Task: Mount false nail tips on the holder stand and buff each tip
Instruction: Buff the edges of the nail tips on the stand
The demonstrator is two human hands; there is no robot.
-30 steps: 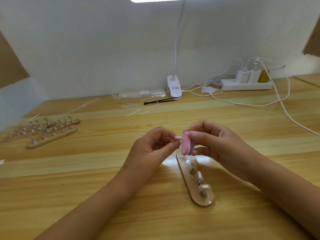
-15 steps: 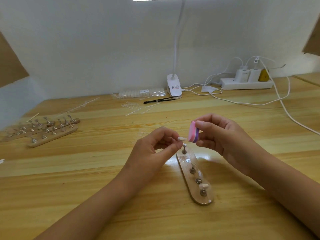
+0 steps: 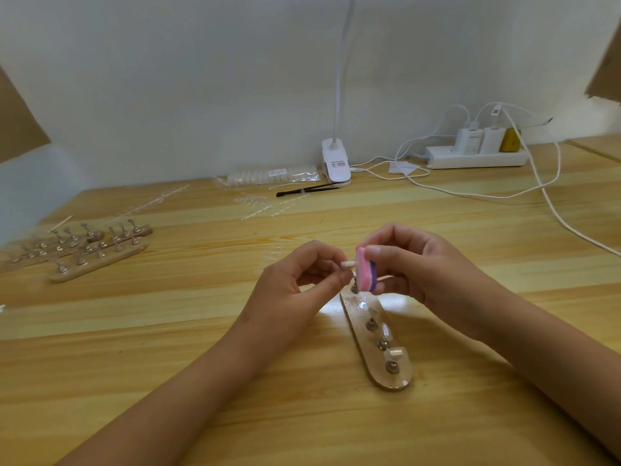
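A pale false nail tip (image 3: 347,264) is pinched between the thumb and forefinger of the left hand (image 3: 295,284), above the far end of the wooden holder stand (image 3: 361,338). Its free end meets the pink face of a pink-and-purple buffer block (image 3: 364,271), which the right hand (image 3: 420,267) grips with curled fingers. The stand lies on the table (image 3: 201,331), with 2 mounted tips (image 3: 395,353) on its near pegs. Spare stands (image 3: 97,257) lie well apart at the far left; a lamp clip (image 3: 336,161) and power strip (image 3: 477,158) sit by the wall.
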